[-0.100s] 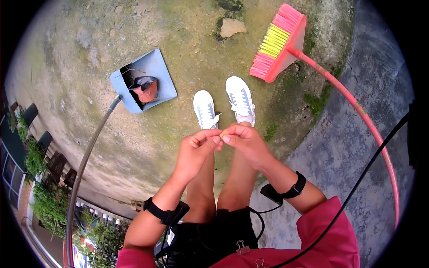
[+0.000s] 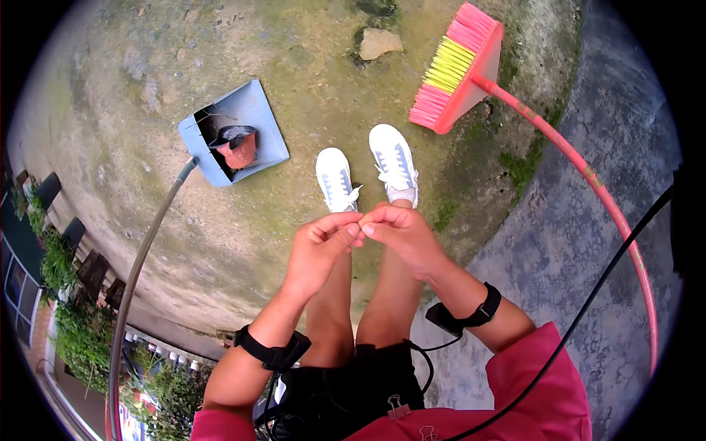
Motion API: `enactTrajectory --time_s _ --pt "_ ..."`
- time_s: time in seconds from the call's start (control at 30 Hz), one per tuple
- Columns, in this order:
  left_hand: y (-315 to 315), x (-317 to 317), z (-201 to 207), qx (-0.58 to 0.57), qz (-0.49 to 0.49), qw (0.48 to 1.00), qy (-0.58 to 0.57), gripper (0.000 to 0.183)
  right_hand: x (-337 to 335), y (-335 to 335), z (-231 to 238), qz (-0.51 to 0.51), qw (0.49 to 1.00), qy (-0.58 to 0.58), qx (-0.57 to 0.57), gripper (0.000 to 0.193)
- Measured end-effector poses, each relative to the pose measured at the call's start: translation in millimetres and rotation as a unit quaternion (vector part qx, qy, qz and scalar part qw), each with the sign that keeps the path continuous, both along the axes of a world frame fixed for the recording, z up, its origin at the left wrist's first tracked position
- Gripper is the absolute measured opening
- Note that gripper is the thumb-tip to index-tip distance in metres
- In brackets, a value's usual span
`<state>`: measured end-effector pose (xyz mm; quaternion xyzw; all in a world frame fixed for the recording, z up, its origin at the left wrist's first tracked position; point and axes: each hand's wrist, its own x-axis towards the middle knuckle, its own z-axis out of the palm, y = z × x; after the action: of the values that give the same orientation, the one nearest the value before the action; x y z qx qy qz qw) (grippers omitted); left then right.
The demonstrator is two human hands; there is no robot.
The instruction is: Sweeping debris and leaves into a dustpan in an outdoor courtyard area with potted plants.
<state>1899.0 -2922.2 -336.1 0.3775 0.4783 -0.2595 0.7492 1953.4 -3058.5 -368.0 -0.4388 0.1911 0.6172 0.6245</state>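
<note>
In front of my legs, my left hand [image 2: 321, 248] and my right hand [image 2: 399, 237] meet, thumbs and forefingers pinched together and touching at the tips. Whatever may be between the fingertips is too small or hidden to make out. Ahead on the left lies a blue-grey dustpan [image 2: 262, 125] with a long handle. Inside it sits a crumpled reddish-brown and black piece of rubbish [image 2: 239, 149]. At the front right is a broom [image 2: 471, 70] with pink and yellow bristles and a long red handle. Neither hand touches the dustpan or the broom.
My white shoes [image 2: 392, 158] stand on mossy, stained concrete ground [image 2: 309, 88]. A flat stone patch [image 2: 380, 44] lies farther ahead. A black cable [image 2: 588, 300] crosses on the right. Green potted plants [image 2: 84, 342] line the left edge near a wall.
The whole view has shifted very slightly. My hands keep the same pinched pose, and the dustpan and broom stay put.
</note>
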Motion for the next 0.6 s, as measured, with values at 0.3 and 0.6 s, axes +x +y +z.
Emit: enactTrajectory --time_s 0.3,0.6 --pt "3.5 -0.9 1.0 0.006 -0.005 1.000 0.002 0.018 -4.2 0.9 1.9 -0.033 0.999 0.017 0.010 0.015" --pt "8.4 3.0 3.2 0.001 -0.033 0.999 0.008 0.017 -0.8 1.5 4.6 0.000 0.995 -0.101 0.011 0.006"
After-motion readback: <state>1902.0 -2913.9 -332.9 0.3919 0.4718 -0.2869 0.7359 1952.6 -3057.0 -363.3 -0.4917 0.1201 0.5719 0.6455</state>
